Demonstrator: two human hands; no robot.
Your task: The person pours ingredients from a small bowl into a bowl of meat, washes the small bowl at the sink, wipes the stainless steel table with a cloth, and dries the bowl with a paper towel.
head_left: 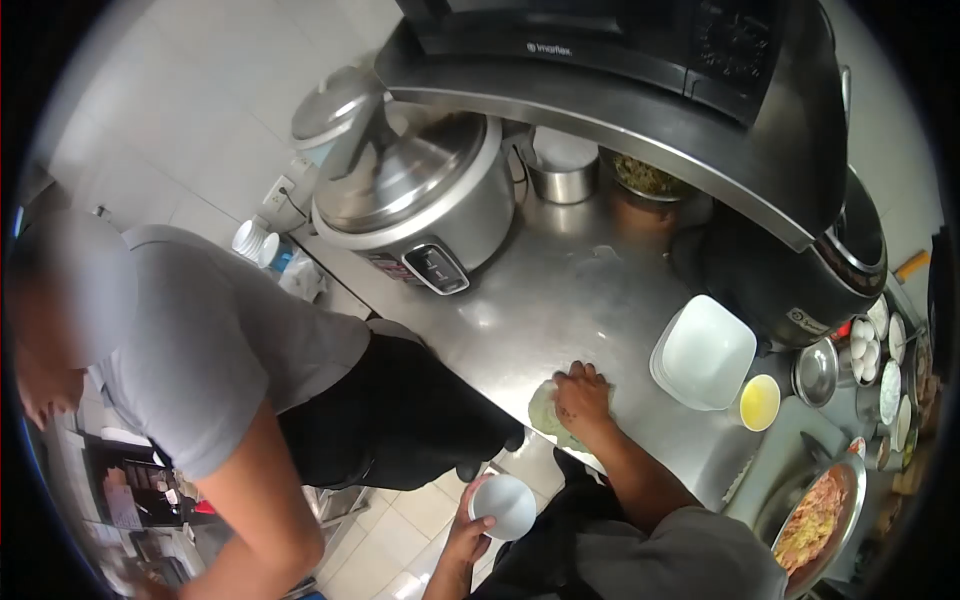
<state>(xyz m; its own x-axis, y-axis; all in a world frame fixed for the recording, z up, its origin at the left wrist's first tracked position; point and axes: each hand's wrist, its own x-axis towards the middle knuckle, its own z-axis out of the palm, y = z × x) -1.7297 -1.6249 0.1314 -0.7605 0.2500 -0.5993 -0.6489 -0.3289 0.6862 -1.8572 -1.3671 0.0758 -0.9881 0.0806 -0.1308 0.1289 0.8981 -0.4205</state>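
My left hand grips a small white bowl by its side, thumb over the rim, below the counter's front edge. The bowl's inside faces up and looks bare. At the edge of the steel counter, my right hand presses down on a crumpled pale green cloth, fingers bent into it. Part of the cloth lies under the palm. To the right of that hand stands a stack of white square bowls, with a cup of yellow liquid beside it.
A large rice cooker stands at the back left. Above the counter hangs a shelf with a black oven. At right are a cutting board, a metal bowl of minced mixture and eggs. A co-worker bends close on the left.
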